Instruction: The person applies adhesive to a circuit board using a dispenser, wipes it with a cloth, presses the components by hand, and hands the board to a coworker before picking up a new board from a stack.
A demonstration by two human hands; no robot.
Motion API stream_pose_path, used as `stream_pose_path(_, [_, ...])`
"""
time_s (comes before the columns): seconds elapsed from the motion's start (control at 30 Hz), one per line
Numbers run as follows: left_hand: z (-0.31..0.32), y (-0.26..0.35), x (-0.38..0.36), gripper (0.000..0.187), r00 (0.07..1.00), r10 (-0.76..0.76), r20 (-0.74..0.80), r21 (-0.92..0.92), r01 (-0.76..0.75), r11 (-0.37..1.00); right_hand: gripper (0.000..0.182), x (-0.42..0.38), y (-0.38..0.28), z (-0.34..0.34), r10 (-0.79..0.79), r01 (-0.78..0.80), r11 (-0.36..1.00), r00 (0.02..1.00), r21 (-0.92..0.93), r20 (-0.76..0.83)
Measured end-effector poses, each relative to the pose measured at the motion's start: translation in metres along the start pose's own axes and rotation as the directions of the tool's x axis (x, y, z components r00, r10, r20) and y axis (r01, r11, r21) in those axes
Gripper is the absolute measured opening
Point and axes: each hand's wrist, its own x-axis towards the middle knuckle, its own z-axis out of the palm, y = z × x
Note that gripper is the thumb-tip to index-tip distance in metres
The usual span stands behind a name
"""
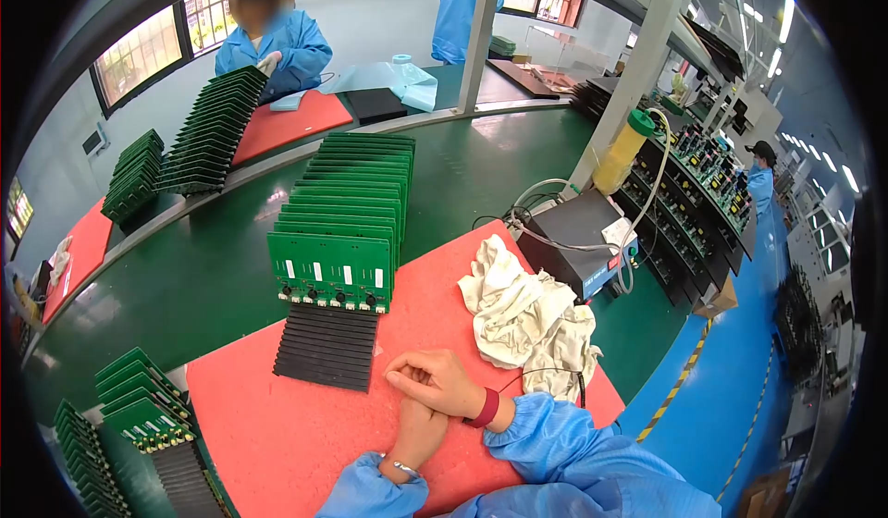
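My right hand [439, 377], with a dark red band at its wrist, lies across the front of my left hand [418, 433], its fingers curled closed over it. The fingers of my left hand are hidden under it; a thin bracelet circles that wrist. Both hands rest over the red mat [250, 416]. Beyond them, a row of green circuit boards [333, 259] stands upright in a black slotted rack [326, 347], its front slots bare. To the right of my hands lies a crumpled cream cloth [523, 314].
A black box-shaped device [578, 240] with cables stands behind the cloth, beside a yellow container [624, 153] on a post. More racked boards [148, 407] are at lower left. Across the bench, a person [277, 42] in blue stands by stacked boards [213, 129].
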Motion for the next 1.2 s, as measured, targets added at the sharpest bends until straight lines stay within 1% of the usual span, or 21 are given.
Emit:
stream_pose_path(0.03, [-0.001,-0.001,-0.001,0.039,1.0,0.011,-0.004,0.003,-0.01,1.0,0.017,0.0,0.0,0.0,0.005,-0.005,1.0,1.0,0.001,-0.001])
stream_pose_path(0.13, [-0.003,-0.003,-0.004,0.037,0.999,-0.046,0.024,-0.008,0.046,0.999,0.017,0.0,-0.001,0.001,0.018,-0.018,1.0,1.0,0.003,0.001])
stream_pose_path(0.43, [-0.003,-0.004,-0.003,0.04,0.999,-0.036,0.017,-0.008,0.036,0.999,0.018,-0.001,-0.001,0.0,0.024,-0.024,1.0,1.0,0.004,-0.003])
stream_pose_path(0.53, [-0.006,-0.007,-0.003,0.042,0.997,0.001,0.08,0.074,-0.007,0.997,0.017,-0.002,-0.001,0.0,0.026,-0.026,1.0,1.0,-0.004,-0.004])
stream_pose_path(0.63, [-0.007,-0.013,-0.005,0.039,0.995,-0.022,0.098,0.051,0.018,0.999,0.017,-0.002,-0.001,0.001,0.024,-0.024,1.0,1.0,0.0,-0.007])
stream_pose_path(0.73, [-0.005,-0.007,-0.002,0.038,0.999,-0.002,0.043,0.062,-0.001,0.998,0.017,-0.002,-0.001,0.001,0.03,-0.03,1.0,1.0,0.006,-0.002])
stream_pose_path(0.83, [-0.004,-0.007,-0.002,0.039,0.999,-0.009,0.039,0.038,0.008,0.999,0.018,-0.002,-0.002,0.001,0.037,-0.037,0.999,0.999,0.015,-0.003])
stream_pose_path(0.93, [-0.005,-0.013,-0.004,0.039,0.998,0.006,0.055,0.072,-0.01,0.997,0.018,-0.002,-0.001,0.001,0.032,-0.032,0.999,0.999,0.01,-0.006])
stream_pose_path(1.13, [-0.006,-0.001,-0.002,0.038,0.997,-0.018,0.08,0.021,0.016,1.0,0.017,-0.002,-0.001,0.001,0.025,-0.025,1.0,1.0,0.006,-0.008])
stream_pose_path(1.2, [-0.007,-0.002,-0.002,0.037,0.996,-0.008,0.087,0.04,0.004,0.999,0.016,-0.002,-0.002,0.001,0.021,-0.021,1.0,1.0,0.006,-0.007])
